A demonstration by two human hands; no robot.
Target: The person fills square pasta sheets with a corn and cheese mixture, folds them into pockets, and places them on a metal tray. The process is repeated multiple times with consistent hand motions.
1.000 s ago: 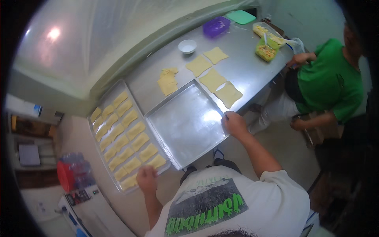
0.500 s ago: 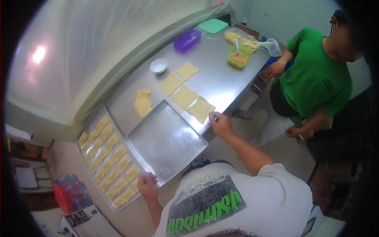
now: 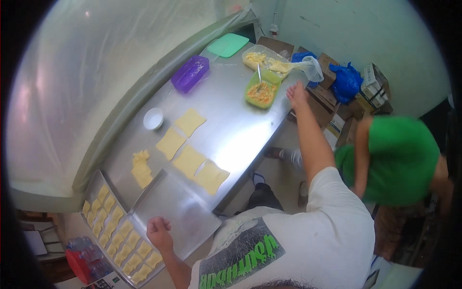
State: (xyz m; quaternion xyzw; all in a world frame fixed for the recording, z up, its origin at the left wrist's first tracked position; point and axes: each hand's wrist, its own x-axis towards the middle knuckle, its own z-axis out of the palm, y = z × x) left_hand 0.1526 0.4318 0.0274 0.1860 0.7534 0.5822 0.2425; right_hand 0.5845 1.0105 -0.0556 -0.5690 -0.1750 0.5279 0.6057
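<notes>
- Green container: upper middle of the frame, near the counter's far right end; an orange-and-yellow chopped mix inside, a spoon standing tilted in it.
- My right hand: just beside the green container, on its right, at the counter edge; arm outstretched, fingers extended and slightly apart. Contact with the container: none seen.
- My left hand: lower left of centre, over the near-left edge of a bare metal tray; fingers loosely curled. Cannot tell whether the fingertips meet.
- Clear tub: touching or just behind the green container, yellow pieces in it; a clear plastic bag to its right.
- Purple container: left of the green one, lying open; mint-green lid near it, toward the top.
- Four flat dough sheets: laid near one another mid-counter, left of centre. White bowl beyond them; small dough pile to their left.
- Second tray: lower left, alongside the bare one, carrying rows of dough pieces.
- Metal counter: runs diagonally from lower left to upper right.
- Co-worker in green shirt: right side, bent over, blurred.
- Blue plastic bag: upper right, among cardboard boxes.
</notes>
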